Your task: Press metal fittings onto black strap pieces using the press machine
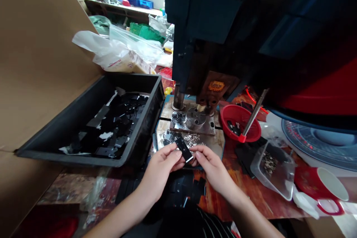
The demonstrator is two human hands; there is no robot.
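Blk plate is between my hands: L hand pinches it, R hand fingertips by its edge, contact can't tell. Prob. mid-batch: 1 pc in hand, done vs. left unclear. Containers: blk tray left of hands, lots of dark flat pcs; red basket ahead-right, few dark bits; clear tub right, small metal bits.

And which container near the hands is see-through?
The clear plastic tub beside the red mug, with small bits inside. The big bin is black instead, and the round bowl is red.
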